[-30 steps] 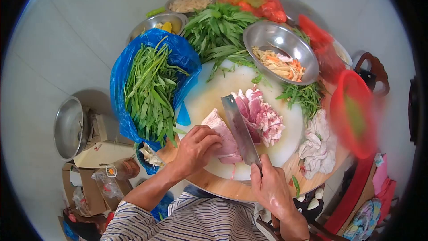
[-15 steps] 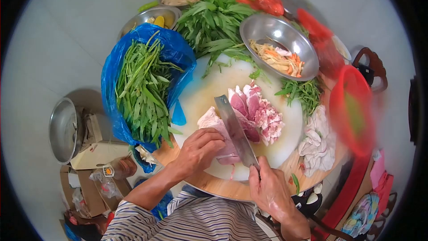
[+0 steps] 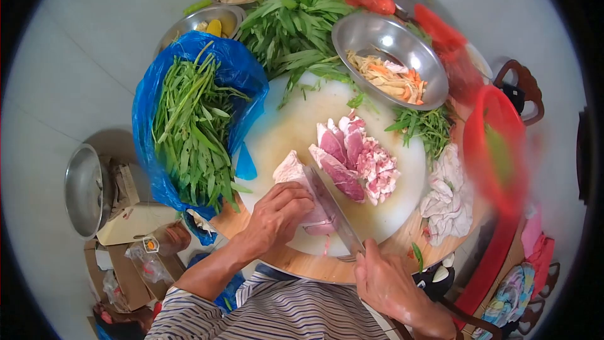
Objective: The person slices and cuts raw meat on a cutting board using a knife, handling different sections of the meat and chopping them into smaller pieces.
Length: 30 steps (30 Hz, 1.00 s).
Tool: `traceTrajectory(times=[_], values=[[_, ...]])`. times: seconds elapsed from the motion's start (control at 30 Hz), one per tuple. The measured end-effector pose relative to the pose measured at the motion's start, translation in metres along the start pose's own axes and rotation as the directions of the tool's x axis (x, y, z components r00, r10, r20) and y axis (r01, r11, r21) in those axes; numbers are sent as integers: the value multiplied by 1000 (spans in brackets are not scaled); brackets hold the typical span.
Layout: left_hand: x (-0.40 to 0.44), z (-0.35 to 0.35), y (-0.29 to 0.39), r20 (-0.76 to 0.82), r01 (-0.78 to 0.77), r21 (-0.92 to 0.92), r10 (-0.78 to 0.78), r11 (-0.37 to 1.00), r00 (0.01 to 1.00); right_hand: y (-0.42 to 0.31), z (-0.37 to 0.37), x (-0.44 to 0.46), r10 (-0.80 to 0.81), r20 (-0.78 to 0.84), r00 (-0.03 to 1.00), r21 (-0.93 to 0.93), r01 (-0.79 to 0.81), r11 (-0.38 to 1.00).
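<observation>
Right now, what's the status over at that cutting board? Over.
Left hand on meat slab; right hand gripping cleaver, blade at slab's edge. Cut pieces right of blade. Left fingers near blade; no obstruction visible.

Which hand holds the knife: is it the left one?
No, the right hand holds the knife, while the left hand rests on the meat.

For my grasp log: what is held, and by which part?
The right hand holds the cleaver by its handle. The left hand rests on the left of the meat slab; any grip is unclear.
</observation>
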<state>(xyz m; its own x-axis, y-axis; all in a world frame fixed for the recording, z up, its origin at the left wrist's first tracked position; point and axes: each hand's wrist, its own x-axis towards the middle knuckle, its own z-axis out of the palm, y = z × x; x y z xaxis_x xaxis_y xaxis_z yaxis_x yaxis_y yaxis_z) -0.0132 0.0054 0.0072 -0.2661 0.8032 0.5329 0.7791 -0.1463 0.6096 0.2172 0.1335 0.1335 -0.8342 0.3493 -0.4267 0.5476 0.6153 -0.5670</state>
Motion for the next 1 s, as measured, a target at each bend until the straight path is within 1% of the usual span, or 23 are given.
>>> traceTrajectory(times=[0.03, 0.1, 0.13, 0.2, 0.23, 0.3, 0.33, 0.4, 0.53, 0.6, 0.63, 0.7, 0.73, 0.8, 0.87, 0.93, 0.97, 1.0], values=[[0, -2, 0, 0, 4, -4, -4, 1000, 1000, -2, -2, 4, 3, 4, 1000, -1, -3, 1000], [3, -8, -2, 55, 40, -22, -39, 999, 998, -10, -12, 22, -24, -21, 1000, -21, 23, 1000], [2, -9, -2, 52, 42, -20, -41, 999, 998, -11, -12, 30, -27, -19, 999, -23, 26, 999], [3, -10, -3, 80, 68, -69, -62, 995, 995, -6, -7, 48, -165, -62, 984, -56, 161, 985], [5, -11, -3, 79, 64, -70, -58, 995, 995, -5, -6, 58, -163, -66, 984, -57, 160, 985], [6, -12, 1, 96, 84, -88, -76, 993, 992, -3, -3, 80, -247, -177, 953, 31, 256, 966], [5, -10, 0, 104, 78, -95, -68, 992, 992, -6, -2, 94, -236, -185, 954, 34, 246, 969], [3, -9, -4, 92, 58, -83, -50, 995, 995, -15, -4, 117, -210, -133, 969, 34, 216, 976], [2, -8, -5, 95, 33, -85, -25, 996, 995, -13, -13, 105, -246, -166, 955, 30, 255, 967], [-1, -5, -6, 63, 25, -71, -20, 997, 998, -9, -24, 80, -151, -3, 989, -1, 151, 989], [-1, -5, -4, 60, 36, -77, -31, 996, 998, -9, -26, 68, -146, 9, 989, -4, 146, 989], [3, -7, 0, 45, 51, -89, -47, 995, 998, -10, -28, 49, -44, 46, 998, 7, 44, 999], [2, -6, -2, 54, 58, -100, -53, 993, 997, -11, -25, 52, -31, 52, 998, 13, 30, 999], [2, -7, -7, 82, 38, -119, -28, 992, 996, -17, -24, 72, -118, -16, 993, 103, 119, 988], [2, -10, -7, 97, 34, -111, -23, 993, 995, -21, -14, 112, -182, -31, 983, 35, 183, 982], [5, -5, -4, 103, 7, -96, 3, 995, 995, -37, -9, 145, -115, -65, 991, 0, 115, 993], [3, -3, -5, 70, 30, -80, -25, 996, 997, -36, -12, 142, -115, -88, 989, 6, 116, 993], [1, -4, -4, 29, 69, -64, -67, 996, 997, -35, -13, 138, -134, -45, 990, -36, 132, 991]])
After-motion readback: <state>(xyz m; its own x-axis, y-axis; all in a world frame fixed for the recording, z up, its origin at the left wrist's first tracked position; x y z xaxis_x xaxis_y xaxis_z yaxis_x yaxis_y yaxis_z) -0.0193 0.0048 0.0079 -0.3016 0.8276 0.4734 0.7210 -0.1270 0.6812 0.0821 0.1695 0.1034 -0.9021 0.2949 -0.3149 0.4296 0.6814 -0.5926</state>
